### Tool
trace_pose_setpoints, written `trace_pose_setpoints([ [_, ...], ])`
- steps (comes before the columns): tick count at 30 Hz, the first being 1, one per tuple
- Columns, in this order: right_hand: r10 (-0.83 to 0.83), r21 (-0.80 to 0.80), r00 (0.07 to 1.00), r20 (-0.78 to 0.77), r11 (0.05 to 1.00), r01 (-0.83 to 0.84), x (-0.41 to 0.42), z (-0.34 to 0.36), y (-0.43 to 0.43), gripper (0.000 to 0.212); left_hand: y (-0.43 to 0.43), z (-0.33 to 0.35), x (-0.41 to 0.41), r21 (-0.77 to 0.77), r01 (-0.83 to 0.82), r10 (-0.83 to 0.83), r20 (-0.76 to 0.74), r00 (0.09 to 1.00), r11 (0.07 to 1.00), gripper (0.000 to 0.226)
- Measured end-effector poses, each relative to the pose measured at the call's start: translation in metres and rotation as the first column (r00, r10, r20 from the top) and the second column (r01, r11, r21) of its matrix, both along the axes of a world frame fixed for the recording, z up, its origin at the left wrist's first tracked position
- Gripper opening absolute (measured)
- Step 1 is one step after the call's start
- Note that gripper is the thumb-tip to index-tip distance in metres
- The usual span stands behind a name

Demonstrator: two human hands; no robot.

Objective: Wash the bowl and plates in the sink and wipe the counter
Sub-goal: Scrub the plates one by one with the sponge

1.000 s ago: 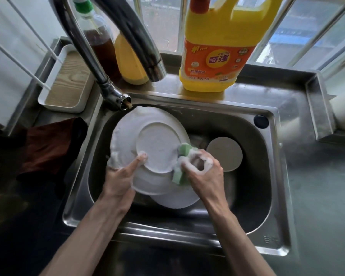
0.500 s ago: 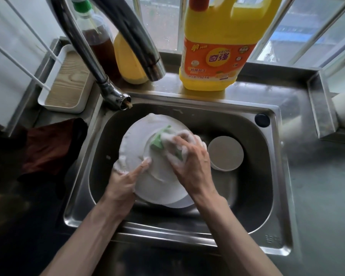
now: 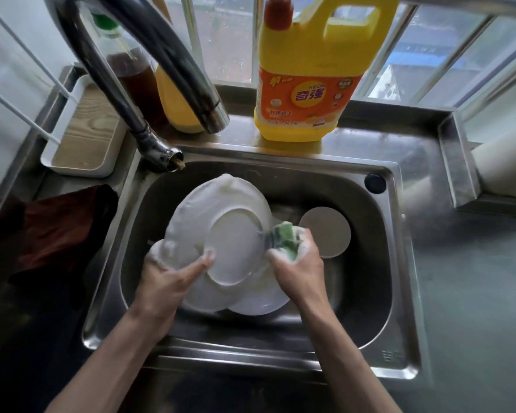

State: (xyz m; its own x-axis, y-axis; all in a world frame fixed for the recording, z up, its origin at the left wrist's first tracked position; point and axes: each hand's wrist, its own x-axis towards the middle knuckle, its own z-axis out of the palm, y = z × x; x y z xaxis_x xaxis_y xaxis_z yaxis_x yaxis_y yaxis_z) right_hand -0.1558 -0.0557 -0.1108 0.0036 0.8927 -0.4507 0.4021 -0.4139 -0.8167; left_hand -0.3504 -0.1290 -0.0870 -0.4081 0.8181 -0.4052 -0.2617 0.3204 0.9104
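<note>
The left hand [image 3: 164, 281] grips a soapy plate [image 3: 230, 228] at its near-left rim, thumb laid across the upturned underside and fingers hidden beneath. The plate is tilted up over the middle of the sink [image 3: 407, 278], its far edge toward the faucet [image 3: 173, 70]. A second plate [image 3: 259, 302] lies under it, showing at the near side. The right hand [image 3: 298, 266] is curled tightly round a green sponge [image 3: 285, 236], foam over the knuckles, with the sponge touching the top plate's right edge. Just right of the sponge, what looks like the bowl [image 3: 328, 234] sits bottom up on the sink floor. A yellow jug [image 3: 307, 84] stands behind the sink's far edge. A dark cloth [image 3: 60, 231] lies off the left edge, with a white tray [image 3: 84, 135] beyond it. The counter [image 3: 474, 293] runs off to the right.
</note>
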Motion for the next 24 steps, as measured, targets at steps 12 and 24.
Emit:
trace_pose_setpoints([
  [12, -0.269, -0.056, 0.944, -0.191, 0.963, 0.264, 0.069, 0.020, 0.038, 0.028, 0.006, -0.036, 0.023, -0.346, 0.767, -0.453, -0.888, -0.080, 0.541, 0.062],
  [24, 0.028, 0.067, 0.986, 0.163, 0.997, -0.039, 0.091, 0.012, 0.060, 0.035, 0.034, -0.051, 0.086, -0.158, 0.954, -0.142, -0.982, -0.124, 0.253, 0.059],
])
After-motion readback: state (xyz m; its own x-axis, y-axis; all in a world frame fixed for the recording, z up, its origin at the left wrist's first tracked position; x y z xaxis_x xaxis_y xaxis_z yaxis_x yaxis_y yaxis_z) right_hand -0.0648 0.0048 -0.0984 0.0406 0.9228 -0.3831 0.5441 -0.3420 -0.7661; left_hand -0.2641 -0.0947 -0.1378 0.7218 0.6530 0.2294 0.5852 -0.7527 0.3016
